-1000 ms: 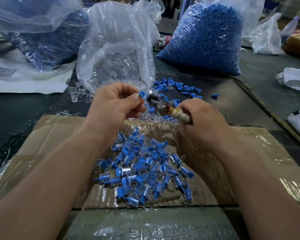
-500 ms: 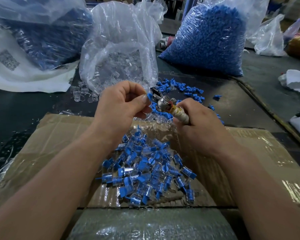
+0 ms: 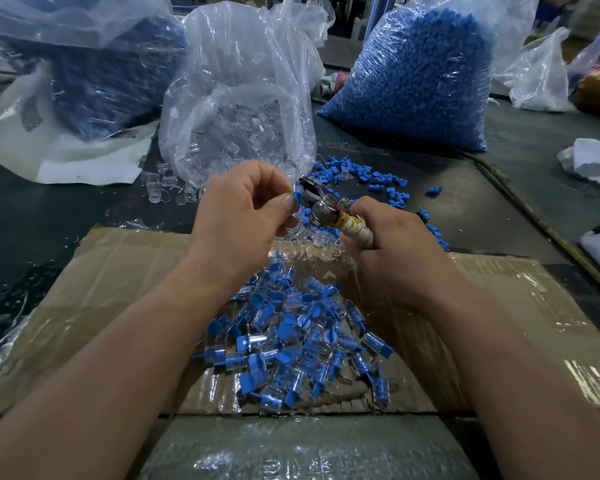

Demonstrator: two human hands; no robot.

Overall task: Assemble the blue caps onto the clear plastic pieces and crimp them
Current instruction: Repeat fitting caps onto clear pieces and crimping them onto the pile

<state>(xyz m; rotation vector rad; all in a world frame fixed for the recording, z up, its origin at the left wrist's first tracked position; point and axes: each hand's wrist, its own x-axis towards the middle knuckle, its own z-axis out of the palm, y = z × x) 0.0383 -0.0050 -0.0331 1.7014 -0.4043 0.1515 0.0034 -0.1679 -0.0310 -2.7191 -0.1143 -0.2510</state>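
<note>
Now left hand (image 3: 243, 209) pinches blue cap (image 3: 297, 197); right hand (image 3: 399, 258) grips tape-wrapped metal crimper (image 3: 329, 213).

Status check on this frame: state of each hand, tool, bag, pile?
Left hand, pinching a small blue plastic cap at its fingertips.
Right hand, gripping the tape-wrapped handle of the metal crimping pliers.
Pliers, nose at the cap; jaw state unclear.
Clear plastic bag of clear pieces, mouth open, pieces spilled out.
Big bag of blue caps, full, standing.
Pile of assembled blue-and-clear pieces, loose on the taped cardboard.
</note>
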